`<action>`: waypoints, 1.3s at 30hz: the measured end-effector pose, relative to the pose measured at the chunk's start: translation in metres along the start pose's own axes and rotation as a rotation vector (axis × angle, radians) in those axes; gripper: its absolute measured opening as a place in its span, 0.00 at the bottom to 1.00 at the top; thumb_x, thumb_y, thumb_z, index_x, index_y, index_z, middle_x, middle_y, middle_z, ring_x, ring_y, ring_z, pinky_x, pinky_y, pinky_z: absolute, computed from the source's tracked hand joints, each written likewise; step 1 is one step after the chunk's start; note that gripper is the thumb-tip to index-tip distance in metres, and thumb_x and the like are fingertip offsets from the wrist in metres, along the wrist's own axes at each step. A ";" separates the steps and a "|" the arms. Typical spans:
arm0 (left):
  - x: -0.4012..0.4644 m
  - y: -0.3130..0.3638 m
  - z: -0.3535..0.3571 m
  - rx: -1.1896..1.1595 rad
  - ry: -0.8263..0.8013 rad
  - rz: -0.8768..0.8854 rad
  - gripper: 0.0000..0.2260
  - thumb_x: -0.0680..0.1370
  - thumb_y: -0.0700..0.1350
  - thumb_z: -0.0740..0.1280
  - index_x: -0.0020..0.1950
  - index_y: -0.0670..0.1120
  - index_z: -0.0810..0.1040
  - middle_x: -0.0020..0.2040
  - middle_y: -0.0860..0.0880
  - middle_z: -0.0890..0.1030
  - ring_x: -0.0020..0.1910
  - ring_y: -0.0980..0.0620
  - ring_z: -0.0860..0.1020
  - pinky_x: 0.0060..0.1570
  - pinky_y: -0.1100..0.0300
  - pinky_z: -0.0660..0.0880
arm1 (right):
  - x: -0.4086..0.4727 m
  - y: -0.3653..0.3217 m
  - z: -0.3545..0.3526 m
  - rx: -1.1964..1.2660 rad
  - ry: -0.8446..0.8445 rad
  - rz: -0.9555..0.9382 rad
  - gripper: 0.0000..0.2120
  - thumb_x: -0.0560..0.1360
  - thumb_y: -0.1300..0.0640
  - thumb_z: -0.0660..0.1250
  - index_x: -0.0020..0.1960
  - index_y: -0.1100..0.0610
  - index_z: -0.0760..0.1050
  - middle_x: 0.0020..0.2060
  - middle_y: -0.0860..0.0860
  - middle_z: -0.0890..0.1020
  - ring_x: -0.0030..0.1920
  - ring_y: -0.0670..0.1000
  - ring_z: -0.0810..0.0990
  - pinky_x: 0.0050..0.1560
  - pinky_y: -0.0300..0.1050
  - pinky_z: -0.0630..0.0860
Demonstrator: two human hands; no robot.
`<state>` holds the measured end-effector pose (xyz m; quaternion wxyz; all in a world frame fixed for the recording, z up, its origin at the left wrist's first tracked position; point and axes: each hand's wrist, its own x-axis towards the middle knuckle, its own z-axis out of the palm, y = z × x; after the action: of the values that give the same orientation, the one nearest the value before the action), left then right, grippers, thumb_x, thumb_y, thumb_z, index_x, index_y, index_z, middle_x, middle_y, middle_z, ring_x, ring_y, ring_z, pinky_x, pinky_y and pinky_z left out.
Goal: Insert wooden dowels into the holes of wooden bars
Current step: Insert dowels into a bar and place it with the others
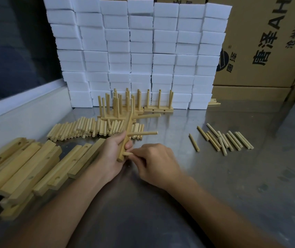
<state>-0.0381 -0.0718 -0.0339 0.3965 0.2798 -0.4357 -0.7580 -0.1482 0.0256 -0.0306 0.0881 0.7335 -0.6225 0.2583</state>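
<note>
While the left hand [113,154] grips a wooden bar [126,136] up off the middle of the bench [232,185], two dowels already stick out of it to the right, and the right hand [154,162] pinches a third dowel [127,154] with its tip at the bar's near-end hole. If it goes in crooked I'd guess it jams or chews up the hole, and pushing hard could twist the bar in that grip, so keep it square

White foam blocks [139,51] stacked before cardboard boxes [261,42].
</note>
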 end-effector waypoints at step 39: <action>-0.010 -0.004 0.014 0.540 0.082 0.434 0.14 0.85 0.45 0.56 0.40 0.46 0.69 0.28 0.53 0.65 0.27 0.54 0.63 0.24 0.63 0.60 | 0.000 -0.007 0.000 0.067 -0.107 0.142 0.10 0.82 0.51 0.55 0.43 0.51 0.67 0.39 0.54 0.80 0.40 0.59 0.78 0.39 0.52 0.71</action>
<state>-0.0450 -0.0564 -0.0304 0.4775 0.3054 -0.6536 -0.5015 -0.1420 0.0274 -0.0295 0.0117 0.7027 -0.6678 0.2450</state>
